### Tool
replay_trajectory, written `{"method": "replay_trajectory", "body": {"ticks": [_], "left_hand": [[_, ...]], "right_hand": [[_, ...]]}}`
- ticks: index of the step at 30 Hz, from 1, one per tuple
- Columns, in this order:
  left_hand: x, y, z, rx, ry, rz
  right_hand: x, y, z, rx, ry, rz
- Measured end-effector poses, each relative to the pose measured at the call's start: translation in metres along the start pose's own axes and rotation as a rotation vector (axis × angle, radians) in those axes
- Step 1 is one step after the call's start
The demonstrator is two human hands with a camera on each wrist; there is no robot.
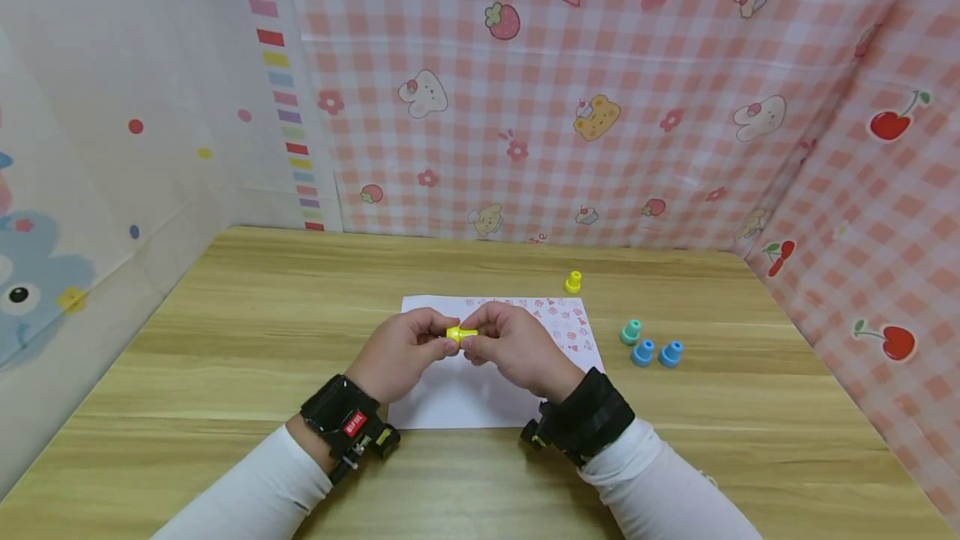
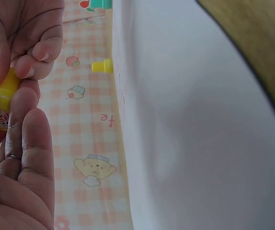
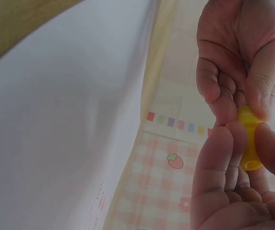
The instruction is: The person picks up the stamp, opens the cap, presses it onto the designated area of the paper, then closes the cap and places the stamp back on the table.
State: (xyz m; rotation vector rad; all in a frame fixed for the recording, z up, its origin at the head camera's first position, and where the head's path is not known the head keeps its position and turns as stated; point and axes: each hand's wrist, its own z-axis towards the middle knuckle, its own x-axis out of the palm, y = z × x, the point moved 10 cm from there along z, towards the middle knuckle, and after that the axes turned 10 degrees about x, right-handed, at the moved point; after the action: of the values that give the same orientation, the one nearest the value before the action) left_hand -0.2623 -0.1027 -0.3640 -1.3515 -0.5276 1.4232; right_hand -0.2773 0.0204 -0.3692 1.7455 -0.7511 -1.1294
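Observation:
Over the sheet of paper, both hands hold one small yellow stamp lying sideways between them. My left hand pinches its wider end between thumb and fingers; red lettering shows there on the stamp in the left wrist view. The narrower handle end is pinched by my right hand, and the right wrist view shows the round tip of the stamp poking out past the thumb. Fingers cover part of its body. Small red prints fill the paper's upper right area.
Beyond the paper's far edge a second yellow stamp stands upright. To the right of the paper stand a teal stamp and two blue stamps, one nearer and one farther right. Patterned cloth walls the wooden table.

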Motion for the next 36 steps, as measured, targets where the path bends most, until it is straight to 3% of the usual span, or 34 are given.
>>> {"method": "replay_trajectory", "body": {"ticks": [27,33,36], "left_hand": [[-0.002,0.006,0.002,-0.020,0.003,-0.025],[-0.008,0.009,0.004,-0.024,-0.016,-0.079],[-0.012,0.011,0.005,-0.016,-0.037,-0.055]], "right_hand": [[0.002,-0.003,0.002,0.010,0.014,0.065],[-0.010,-0.002,0.002,0.017,-0.049,0.121],[-0.018,-0.001,0.002,0.018,-0.088,0.155]]}}
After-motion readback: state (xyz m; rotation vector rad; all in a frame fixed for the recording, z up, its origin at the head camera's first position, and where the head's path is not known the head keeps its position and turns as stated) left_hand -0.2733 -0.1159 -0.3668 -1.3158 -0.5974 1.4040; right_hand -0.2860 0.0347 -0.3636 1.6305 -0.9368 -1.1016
